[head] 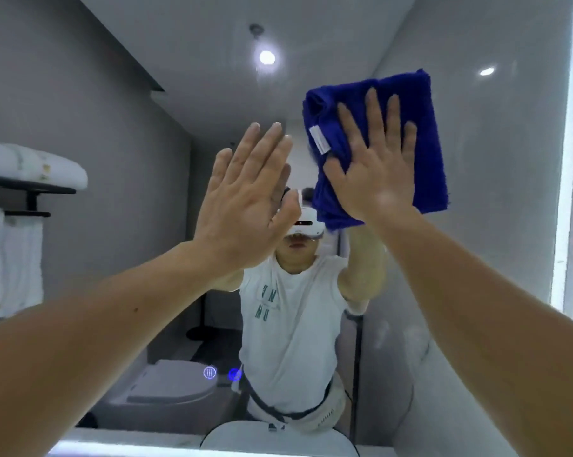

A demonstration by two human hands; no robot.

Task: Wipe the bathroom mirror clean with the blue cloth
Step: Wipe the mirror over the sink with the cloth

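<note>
The right hand presses the blue cloth flat-fingered against the mirror near its right edge; the left hand is open, fingers straight.

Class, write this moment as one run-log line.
phase: wiping | right hand: flat, presses blue cloth on mirror, upper right | left hand: open, holds nothing

Open mirror glass lies above and upper left of the blue cloth under the right hand. The left hand, flat at centre, blocks the way leftward; a lit strip bounds the right edge.
</note>
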